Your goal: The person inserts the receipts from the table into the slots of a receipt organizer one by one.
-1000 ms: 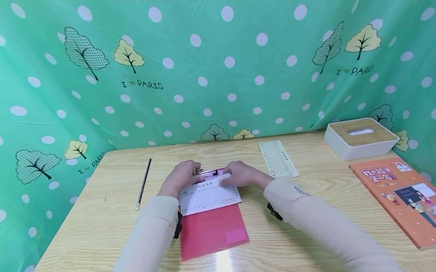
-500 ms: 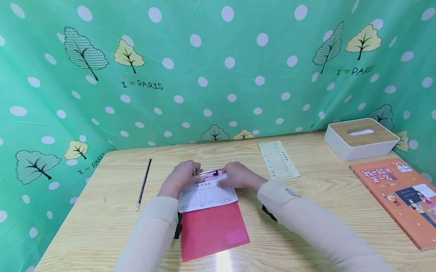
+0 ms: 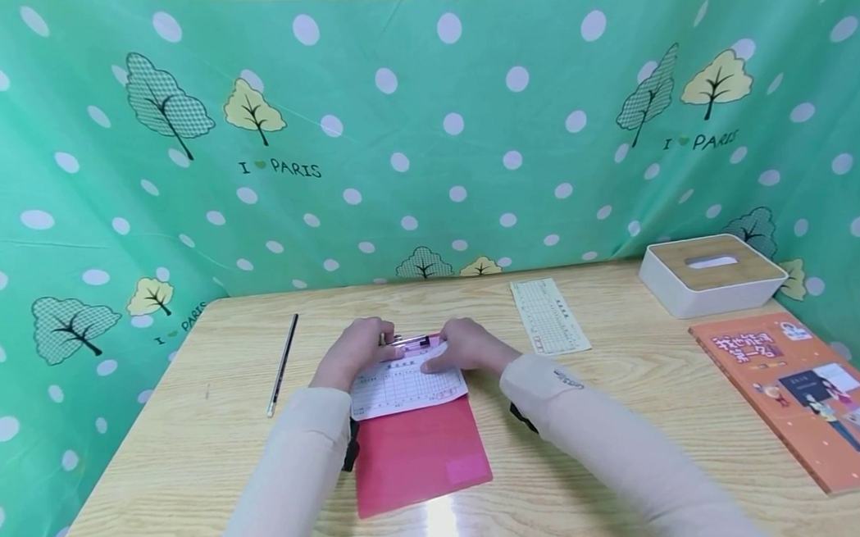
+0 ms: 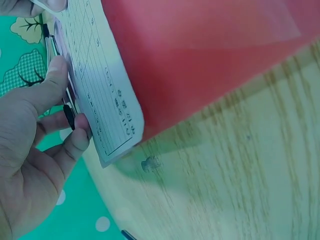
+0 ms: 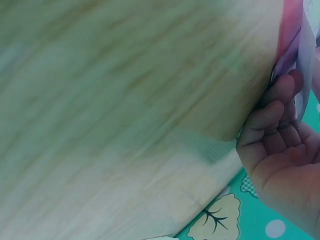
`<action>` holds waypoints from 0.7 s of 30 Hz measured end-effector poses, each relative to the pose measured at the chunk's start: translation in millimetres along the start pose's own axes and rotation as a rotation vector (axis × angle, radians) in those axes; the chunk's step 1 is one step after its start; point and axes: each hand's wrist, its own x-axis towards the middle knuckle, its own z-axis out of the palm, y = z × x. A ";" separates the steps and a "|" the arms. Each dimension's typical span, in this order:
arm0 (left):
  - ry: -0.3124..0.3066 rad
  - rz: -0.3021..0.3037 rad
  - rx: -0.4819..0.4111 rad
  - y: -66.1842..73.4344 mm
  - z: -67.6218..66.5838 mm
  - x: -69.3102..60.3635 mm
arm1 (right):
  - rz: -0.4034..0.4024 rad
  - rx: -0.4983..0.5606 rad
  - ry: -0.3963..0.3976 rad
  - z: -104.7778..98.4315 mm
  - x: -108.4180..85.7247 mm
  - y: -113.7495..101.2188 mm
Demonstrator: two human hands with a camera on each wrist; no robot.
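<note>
A red clipboard [image 3: 423, 458] lies on the table with its metal clip [image 3: 412, 341] at the far end. My left hand [image 3: 354, 351] pinches this clip between thumb and fingers, as the left wrist view shows on the clip's black end [image 4: 69, 114]. Over the board's far half lies a white printed form [image 3: 401, 392], its top edge near the clip. My right hand [image 3: 472, 346] holds the form by its upper right corner, thumb on top. In the right wrist view the curled fingers [image 5: 272, 117] are behind the paper [image 5: 304, 72]; whether the clip grips it is hidden.
Left of the board lies a pencil [image 3: 284, 364]. A second printed slip [image 3: 550, 317] is at the back right of the table [image 3: 192, 480]. Farther right are a tissue box [image 3: 711, 272] and an orange book [image 3: 807, 397]. A green curtain [image 3: 422, 137] hangs behind.
The form has shifted slightly left and toward the clip, and my right hand and forearm have moved slightly left with it. My left hand stays on the clip.
</note>
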 end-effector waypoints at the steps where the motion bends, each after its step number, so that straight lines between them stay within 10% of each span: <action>1: -0.003 -0.002 -0.004 -0.2 -0.4 -0.1 | 0.011 0.007 -0.006 -0.3 1.1 -0.7; 21: -0.077 -0.064 -0.071 2.9 -7.8 3.5 | 0.091 0.024 -0.064 -4.1 11.8 -5.9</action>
